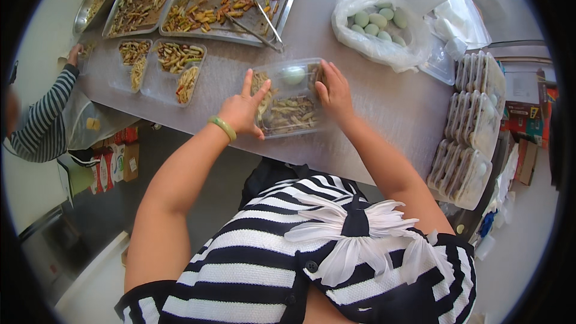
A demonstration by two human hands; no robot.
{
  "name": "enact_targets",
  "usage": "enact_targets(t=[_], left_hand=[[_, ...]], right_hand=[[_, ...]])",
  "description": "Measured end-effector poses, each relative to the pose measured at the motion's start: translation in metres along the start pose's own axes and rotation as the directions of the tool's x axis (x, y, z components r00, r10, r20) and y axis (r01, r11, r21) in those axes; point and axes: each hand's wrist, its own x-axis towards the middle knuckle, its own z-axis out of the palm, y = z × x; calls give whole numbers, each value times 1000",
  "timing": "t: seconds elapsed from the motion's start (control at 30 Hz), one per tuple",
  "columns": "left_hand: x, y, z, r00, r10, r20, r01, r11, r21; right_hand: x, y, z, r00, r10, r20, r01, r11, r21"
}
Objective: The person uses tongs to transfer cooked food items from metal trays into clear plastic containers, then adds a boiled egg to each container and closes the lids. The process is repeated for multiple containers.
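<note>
A clear plastic compartment container [292,119] lies on the table between my hands, with what looks like a transparent lid over it. Inside are a pale green egg [293,75], shredded food at the left and strips of cooked vegetable along the near side. My left hand [243,110], above a green bangle [222,128], grips the container's left edge with fingers spread over the top. On the opposite edge rests my right hand [335,92], its fingertips at the far right corner and its thumb over the top.
Two part-filled containers [173,74] [133,65] sit left, below metal trays [283,13] of vegetables with tongs [258,27]. A bag of eggs [375,27] stands back right. Stacked filled containers [468,126] line the right edge. A co-worker's hand [74,54] is far left, near a steel bowl [96,2].
</note>
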Motion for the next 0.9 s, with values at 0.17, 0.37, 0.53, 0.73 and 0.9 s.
enact_targets(t=[0.17,0.37,0.53,0.73,0.9], left_hand=[[2,1,3,1000,8,9,-8,1000,-17],[-6,-6,7,996,33,-79,-34,999,-23],[-7,-7,14,998,24,-60,-27,998,-51],[-8,-7,7,995,63,-78,-64,998,-13],[-6,-10,9,988,120,-92,-126,990,-57]], right_hand=[[-29,18,6,995,84,47,-84,996,-2],[-30,0,-5,997,39,64,-33,994,-101],[-44,-4,2,998,60,-27,-64,974,-217],[-36,-5,-5,998,42,49,-22,937,-349],[18,-17,-7,990,-56,127,94,944,-316]])
